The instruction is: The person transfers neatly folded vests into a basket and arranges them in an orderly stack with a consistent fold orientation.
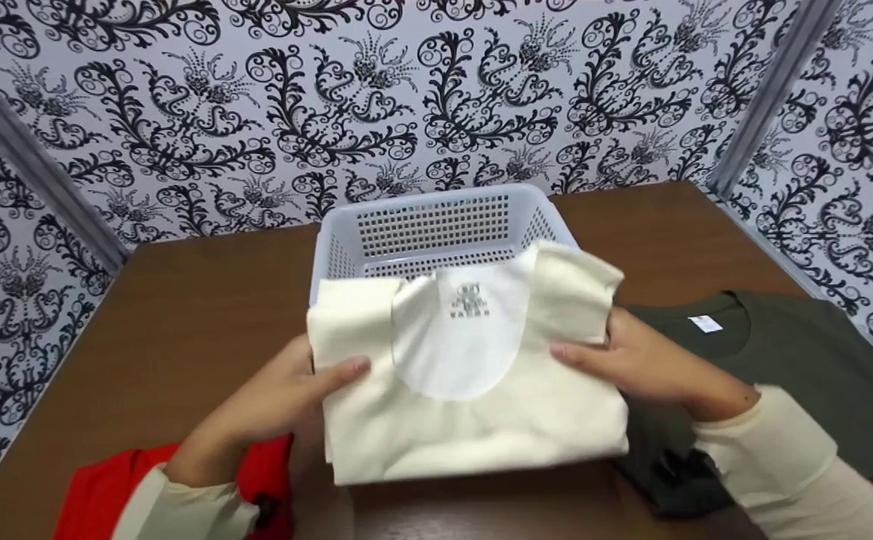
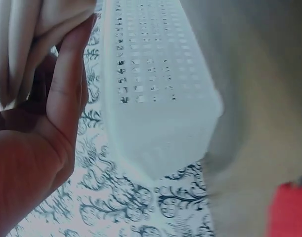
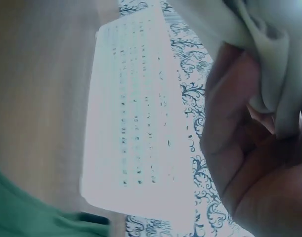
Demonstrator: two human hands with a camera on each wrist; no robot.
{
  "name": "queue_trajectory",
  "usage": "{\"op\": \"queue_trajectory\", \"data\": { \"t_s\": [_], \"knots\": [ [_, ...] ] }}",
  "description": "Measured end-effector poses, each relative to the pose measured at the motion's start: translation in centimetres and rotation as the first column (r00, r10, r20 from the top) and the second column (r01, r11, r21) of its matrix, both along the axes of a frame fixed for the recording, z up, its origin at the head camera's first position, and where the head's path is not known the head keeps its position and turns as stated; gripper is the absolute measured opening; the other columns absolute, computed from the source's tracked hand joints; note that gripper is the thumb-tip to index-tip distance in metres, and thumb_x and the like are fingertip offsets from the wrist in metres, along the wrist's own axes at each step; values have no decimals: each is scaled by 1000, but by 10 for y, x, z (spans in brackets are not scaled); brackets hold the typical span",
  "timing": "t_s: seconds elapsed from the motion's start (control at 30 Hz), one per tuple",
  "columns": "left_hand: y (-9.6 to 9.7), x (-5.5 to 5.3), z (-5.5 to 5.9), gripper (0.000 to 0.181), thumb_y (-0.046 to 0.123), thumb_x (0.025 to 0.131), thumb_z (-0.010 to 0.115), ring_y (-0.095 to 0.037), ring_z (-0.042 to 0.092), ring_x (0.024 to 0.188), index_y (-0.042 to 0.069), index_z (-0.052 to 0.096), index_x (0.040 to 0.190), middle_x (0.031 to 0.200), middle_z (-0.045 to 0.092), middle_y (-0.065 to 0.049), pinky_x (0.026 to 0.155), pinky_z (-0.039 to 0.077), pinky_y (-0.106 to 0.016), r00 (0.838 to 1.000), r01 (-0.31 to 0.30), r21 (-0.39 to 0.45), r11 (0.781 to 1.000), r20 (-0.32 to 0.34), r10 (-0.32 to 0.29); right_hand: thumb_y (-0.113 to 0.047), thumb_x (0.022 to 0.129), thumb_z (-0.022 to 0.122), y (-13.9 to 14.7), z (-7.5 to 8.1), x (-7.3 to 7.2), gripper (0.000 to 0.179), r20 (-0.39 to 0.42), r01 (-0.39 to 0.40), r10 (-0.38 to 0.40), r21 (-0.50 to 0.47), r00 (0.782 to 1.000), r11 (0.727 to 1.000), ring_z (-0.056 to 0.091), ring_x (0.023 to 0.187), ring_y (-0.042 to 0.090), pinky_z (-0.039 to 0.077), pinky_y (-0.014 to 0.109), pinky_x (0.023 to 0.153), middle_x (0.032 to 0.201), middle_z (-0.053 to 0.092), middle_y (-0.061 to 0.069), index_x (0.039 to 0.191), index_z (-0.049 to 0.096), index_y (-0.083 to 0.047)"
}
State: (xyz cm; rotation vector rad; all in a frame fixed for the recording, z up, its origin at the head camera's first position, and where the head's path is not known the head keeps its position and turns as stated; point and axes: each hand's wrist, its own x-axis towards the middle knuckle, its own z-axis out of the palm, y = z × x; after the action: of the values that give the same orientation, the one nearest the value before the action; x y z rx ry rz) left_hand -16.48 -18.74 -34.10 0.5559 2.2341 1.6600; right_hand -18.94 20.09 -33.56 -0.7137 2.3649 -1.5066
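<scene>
A folded cream T-shirt (image 1: pixel 474 427) is held up in front of a white plastic basket (image 1: pixel 436 202), its white inner neck with a printed mark facing me. My left hand (image 1: pixel 279 390) grips the shirt's left side, thumb on top and fingers behind it. On the opposite side my right hand (image 1: pixel 646 364) holds it the same way. Both wrist views show fingers curled round the layered cloth, the left hand (image 2: pixel 47 113) and the right hand (image 3: pixel 254 133). The shirt hides the basket's near side in the head view.
A dark green T-shirt (image 1: pixel 804 375) lies spread on the brown table (image 1: pixel 211 315) at the right. Red cloth (image 1: pixel 106 487) lies at the front left, partly under my left forearm. Patterned wall panels (image 1: pixel 376 97) stand behind and at both sides.
</scene>
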Motion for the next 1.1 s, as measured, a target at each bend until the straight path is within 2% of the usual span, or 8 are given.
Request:
{"op": "queue_trajectory", "data": {
  "t_s": [0.13,0.3,0.47,0.6,0.73,0.83,0.93,1.1],
  "knots": [
    [4,-11,13,46,27,105,50,-26,70,95,-4,40,138,116,60,-23,78,60,-44,999,-28,-5,1000,44,28,-17,96,66,-4,14,-18,40,-22,45,-45,11,999,999,73,83,17,61,36,75,107,69,22,125,54,7],
    [11,-35,20,44,24,107,44,-24,70,93,-2,35,141,117,59,-24,80,60,-41,993,-105,-17,994,49,105,-20,96,65,-15,21,-41,37,-4,134,-134,26,991,991,72,73,16,61,34,69,97,72,16,120,58,8],
    [17,-61,24,40,22,107,41,-23,71,81,3,35,141,110,62,-21,70,61,-42,971,-225,8,974,80,224,-22,99,60,-27,21,-63,36,63,222,-226,52,972,974,69,69,13,59,31,67,95,70,11,121,56,7],
    [22,-76,24,43,21,105,46,-24,71,81,7,34,143,113,60,-20,69,61,-42,961,-263,35,964,93,259,-21,101,56,-35,20,-77,35,142,291,-293,36,946,956,68,70,14,59,32,67,97,69,10,125,54,5],
    [25,-83,24,54,19,98,59,-29,72,92,13,32,144,123,58,-21,77,60,-46,972,-218,72,973,110,209,-21,103,52,-41,22,-88,35,184,323,-319,13,930,946,68,71,16,60,35,66,102,67,12,130,50,0],
    [27,-85,26,60,19,94,66,-31,72,95,16,33,144,125,58,-21,79,60,-48,976,-189,85,978,129,177,-21,103,52,-43,26,-94,36,176,336,-333,12,926,942,68,72,17,60,36,66,107,66,14,133,49,-2],
    [27,-87,29,59,19,93,67,-28,72,94,13,36,143,123,60,-19,81,60,-45,973,-197,51,979,132,189,-21,103,52,-44,29,-99,36,169,350,-347,14,922,937,69,74,17,60,36,67,112,65,16,134,49,-3],
    [29,-93,36,51,21,96,62,-22,71,89,2,44,139,119,63,-19,80,59,-37,961,-247,-59,967,110,252,-20,102,52,-42,34,-107,35,117,386,-387,36,915,922,68,76,17,60,34,68,115,63,17,132,49,-1]
  ]
}}
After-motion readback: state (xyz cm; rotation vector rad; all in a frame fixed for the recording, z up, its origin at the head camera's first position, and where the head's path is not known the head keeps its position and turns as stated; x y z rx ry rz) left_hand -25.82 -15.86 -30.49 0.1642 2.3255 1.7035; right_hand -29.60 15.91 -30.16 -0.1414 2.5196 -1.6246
